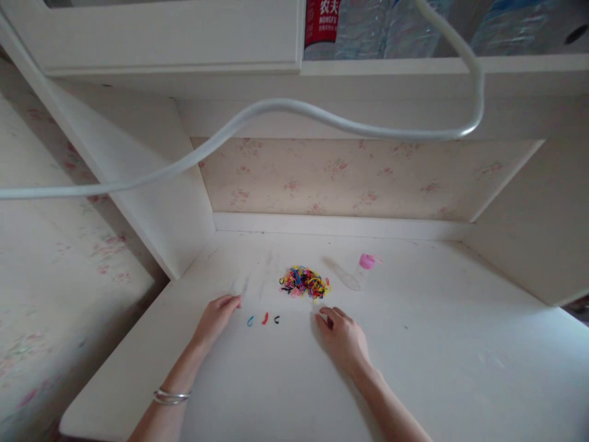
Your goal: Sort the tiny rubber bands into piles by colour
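Observation:
A small heap of tiny coloured rubber bands (304,282) lies on the white desk (437,368). In front of it three single bands sit in a row: a blue one (250,321), a red one (265,318) and a black one (277,319). My left hand (216,318) rests on the desk just left of the blue band, fingers curled loosely with the tips near the surface. My right hand (341,334) lies right of the black band, fingers bent with the tips pressed together just below the heap. What the fingertips hold, if anything, is too small to see.
A clear plastic bag (343,274) with a pink clip or cap (367,261) lies behind the heap on the right. A white cable (294,110) hangs across the view. Cabinet side walls close in the desk left and right; water bottles (368,27) stand on the shelf above.

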Demonstrator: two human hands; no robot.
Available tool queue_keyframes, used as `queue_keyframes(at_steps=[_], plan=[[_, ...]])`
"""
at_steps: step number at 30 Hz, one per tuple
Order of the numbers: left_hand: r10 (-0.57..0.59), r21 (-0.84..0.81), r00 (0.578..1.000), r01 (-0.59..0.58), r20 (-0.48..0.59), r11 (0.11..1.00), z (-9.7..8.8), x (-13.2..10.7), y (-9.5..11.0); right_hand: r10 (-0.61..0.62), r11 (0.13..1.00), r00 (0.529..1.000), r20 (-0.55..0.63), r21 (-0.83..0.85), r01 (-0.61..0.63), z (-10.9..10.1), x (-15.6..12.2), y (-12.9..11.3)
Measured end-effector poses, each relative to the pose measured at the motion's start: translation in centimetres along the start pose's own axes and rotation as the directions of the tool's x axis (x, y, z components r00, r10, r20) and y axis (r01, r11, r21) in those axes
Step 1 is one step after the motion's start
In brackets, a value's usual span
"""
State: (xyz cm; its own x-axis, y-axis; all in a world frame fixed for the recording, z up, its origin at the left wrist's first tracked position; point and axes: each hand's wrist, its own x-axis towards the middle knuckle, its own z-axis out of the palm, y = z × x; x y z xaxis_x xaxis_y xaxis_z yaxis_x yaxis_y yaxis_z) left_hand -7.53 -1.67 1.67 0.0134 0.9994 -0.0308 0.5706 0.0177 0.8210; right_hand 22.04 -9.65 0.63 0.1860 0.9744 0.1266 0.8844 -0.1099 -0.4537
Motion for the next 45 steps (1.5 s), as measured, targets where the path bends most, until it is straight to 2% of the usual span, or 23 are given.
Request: queue_keyframes(at_steps=[2, 4, 9, 12, 18, 23, 28, 32, 39, 45], plan=[[0.103, 0.041, 0.984, -0.110, 0.143, 0.993, -0.1, -0.6, 0.0, 0.044, 0.998, 0.999, -0.015, -0.040, -0.044, 0.3, 0.9, -0.5], [0.184, 0.079, 0.950, -0.210, 0.253, 0.974, 0.0, -1.3, -0.1, 0.057, 0.995, 0.998, -0.014, -0.083, -0.058, 0.5, 1.6, -0.9], [0.277, 0.233, 0.902, -0.363, 0.331, 0.902, 0.3, -2.0, -0.4, 0.000, 0.986, 1.000, -0.011, -0.168, -0.002, 1.2, 2.3, -0.8], [0.315, 0.301, 0.893, -0.412, 0.322, 0.860, 0.4, -1.9, -0.2, -0.021, 0.982, 1.000, -0.015, -0.187, 0.018, 1.4, 2.3, -0.6], [0.354, 0.326, 0.910, -0.408, 0.214, 0.853, 0.8, -1.6, -0.5, -0.067, 0.992, 0.996, -0.061, -0.106, 0.061, 1.3, 1.6, 0.0], [0.377, 0.313, 0.916, -0.401, 0.138, 0.861, 1.0, -1.7, -0.7, -0.223, 0.975, 0.974, -0.036, 0.000, 0.223, 1.4, -0.4, 0.1], [0.429, 0.335, 0.882, -0.470, 0.194, 0.817, 2.1, -3.4, 0.9, -0.352, 0.935, 0.935, 0.040, -0.015, 0.353, 1.3, -1.4, -1.1], [0.458, 0.416, 0.853, -0.522, 0.250, 0.745, 3.7, -4.8, 1.8, -0.329, 0.938, 0.942, 0.067, -0.097, 0.334, 1.3, -1.3, -2.0], [0.403, 0.514, 0.888, -0.457, 0.221, 0.726, 4.2, -4.8, 1.5, -0.295, 0.952, 0.953, 0.067, -0.065, 0.299, 1.3, -1.1, -1.8], [0.415, 0.538, 0.889, -0.450, 0.194, 0.713, 4.7, -5.0, 1.8, -0.300, 0.953, 0.953, 0.041, -0.023, 0.301, 1.2, -1.1, -2.1]])
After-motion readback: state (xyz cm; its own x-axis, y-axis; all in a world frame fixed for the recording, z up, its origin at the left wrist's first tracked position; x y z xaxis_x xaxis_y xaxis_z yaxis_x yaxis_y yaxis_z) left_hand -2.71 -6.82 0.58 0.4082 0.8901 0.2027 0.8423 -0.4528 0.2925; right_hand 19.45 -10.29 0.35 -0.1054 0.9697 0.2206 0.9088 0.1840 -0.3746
